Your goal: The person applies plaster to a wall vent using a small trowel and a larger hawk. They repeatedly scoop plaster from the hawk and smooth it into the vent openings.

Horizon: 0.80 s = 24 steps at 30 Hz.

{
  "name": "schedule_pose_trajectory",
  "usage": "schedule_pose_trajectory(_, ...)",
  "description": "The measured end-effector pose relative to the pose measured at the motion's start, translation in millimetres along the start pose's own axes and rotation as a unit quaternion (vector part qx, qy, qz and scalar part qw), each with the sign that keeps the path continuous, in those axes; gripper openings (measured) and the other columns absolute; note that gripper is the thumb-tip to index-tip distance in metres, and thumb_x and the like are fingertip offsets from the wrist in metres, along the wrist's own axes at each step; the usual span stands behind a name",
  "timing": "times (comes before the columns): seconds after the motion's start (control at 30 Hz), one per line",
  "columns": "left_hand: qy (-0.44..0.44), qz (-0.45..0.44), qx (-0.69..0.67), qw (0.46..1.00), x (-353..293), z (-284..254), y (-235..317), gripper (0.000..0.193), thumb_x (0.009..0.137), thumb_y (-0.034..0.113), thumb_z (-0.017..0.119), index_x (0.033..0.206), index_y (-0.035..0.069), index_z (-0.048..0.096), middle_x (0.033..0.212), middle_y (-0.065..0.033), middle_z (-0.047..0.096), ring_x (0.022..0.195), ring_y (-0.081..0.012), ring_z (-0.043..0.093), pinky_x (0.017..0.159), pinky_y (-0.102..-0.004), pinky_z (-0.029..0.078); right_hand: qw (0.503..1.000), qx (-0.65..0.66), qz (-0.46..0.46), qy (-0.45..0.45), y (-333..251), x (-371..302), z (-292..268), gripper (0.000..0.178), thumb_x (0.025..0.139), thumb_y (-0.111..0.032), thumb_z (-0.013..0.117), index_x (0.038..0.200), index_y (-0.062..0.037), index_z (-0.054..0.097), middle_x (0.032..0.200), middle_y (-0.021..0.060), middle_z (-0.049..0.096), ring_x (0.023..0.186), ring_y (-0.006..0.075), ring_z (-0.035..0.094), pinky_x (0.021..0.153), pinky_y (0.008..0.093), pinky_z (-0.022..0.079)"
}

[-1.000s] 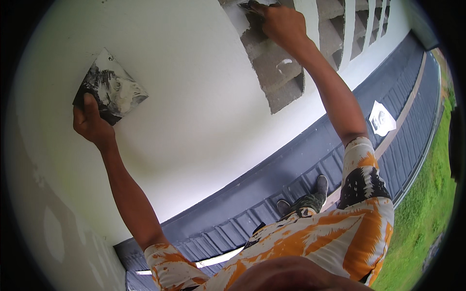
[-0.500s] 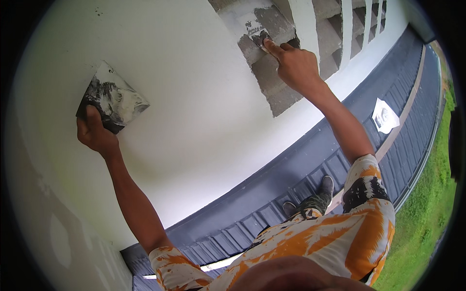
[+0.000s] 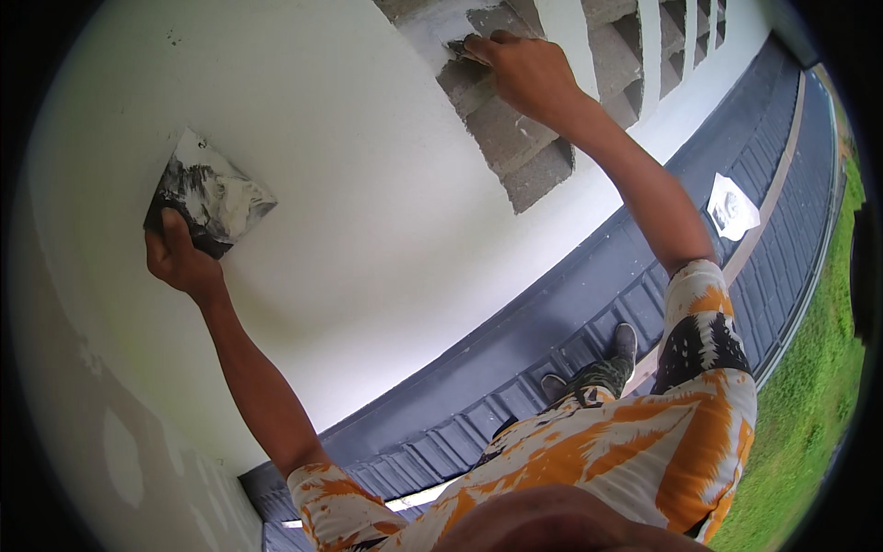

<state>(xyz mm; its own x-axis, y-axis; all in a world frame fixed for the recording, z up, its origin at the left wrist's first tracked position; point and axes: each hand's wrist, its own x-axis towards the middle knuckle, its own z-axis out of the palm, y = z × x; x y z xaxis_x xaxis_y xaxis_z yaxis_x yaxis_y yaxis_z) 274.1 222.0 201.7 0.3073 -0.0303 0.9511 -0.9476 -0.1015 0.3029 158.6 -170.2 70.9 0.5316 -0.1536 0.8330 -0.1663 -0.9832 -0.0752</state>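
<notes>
White plaster: a heap of it lay on the square board, smeared grey and white, raised against the white wall at the person's left
Left hand: fingers curled shut around the board's lower corner, thumb lying up along its edge; the board was held clear of the wall as far as could be told
Right hand: stretched up to the vent block, fingers pinched together on a small blade, of which only the tip showed, pressed to a ledge of the opening
Done, by my reading: the wide wall surface was smooth and white, and the upright bars between the further openings were white too
Left, by my reading: the stepped ledges under the right hand were bare grey concrete, with only a pale smear beside the blade, so the filling of this opening looked barely started
Count of hands: two, both the person's own
Count of boards: one
Count of blades: one
Count of vent openings: at least four, running off to the upper right; the far ones were too small to count surely
Count of shoes: one plainly seen on the dark ribbed roof
Count of paper sheets: one, white, lying on that roof
Grass: a green strip beyond the roof edge
</notes>
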Motion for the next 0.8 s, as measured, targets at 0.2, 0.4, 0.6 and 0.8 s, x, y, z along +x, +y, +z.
schedule_pose_trajectory(0.2, -0.008, -0.002, 0.007, 1.0, 2, -10, -4, 0.032, 0.096, 0.021, 0.06, 0.105, -0.01, 0.062, 0.096, -0.009, 0.065, 0.086, -0.0148, 0.059, 0.076, -0.0291, 0.05, 0.998, 0.041, -0.003, 0.057, -4, -12, -28, 0.046, 0.075, 0.001, 0.062, 0.115, -0.02, 0.069, 0.087, 0.005, 0.065, 0.069, 0.0248, 0.067, 0.053, 0.0353, 0.051)
schedule_pose_trajectory(0.4, 0.007, -0.052, -0.023, 0.998, 0, 5, 5, 0.036, 0.096, 0.023, 0.059, 0.109, -0.011, 0.06, 0.101, -0.0123, 0.064, 0.089, -0.0176, 0.061, 0.078, -0.0313, 0.052, 0.997, 0.015, 0.001, 0.072, 3, 34, 2, 0.043, 0.074, 0.001, 0.062, 0.11, -0.0191, 0.071, 0.09, 0.006, 0.064, 0.068, 0.0252, 0.067, 0.053, 0.0349, 0.052)
schedule_pose_trajectory(0.6, 0.023, -0.086, -0.071, 0.993, -2, -5, -1, 0.04, 0.096, 0.026, 0.059, 0.111, -0.011, 0.059, 0.106, -0.0139, 0.063, 0.093, -0.0205, 0.062, 0.083, -0.0337, 0.052, 0.996, 0.069, -0.049, 0.039, -16, -18, -8, 0.046, 0.072, 0.002, 0.062, 0.112, -0.0177, 0.07, 0.093, 0.0074, 0.064, 0.066, 0.0256, 0.066, 0.052, 0.0362, 0.052)
schedule_pose_trajectory(0.8, 0.004, -0.177, -0.117, 0.977, -3, -6, -4, 0.05, 0.098, 0.032, 0.056, 0.128, -0.008, 0.05, 0.125, -0.0162, 0.057, 0.11, -0.0277, 0.058, 0.091, -0.0418, 0.051, 0.997, 0.052, -0.049, 0.011, -16, 48, 12, 0.045, 0.071, 0.0, 0.062, 0.112, -0.016, 0.069, 0.092, 0.0079, 0.064, 0.065, 0.0267, 0.067, 0.052, 0.0371, 0.052)
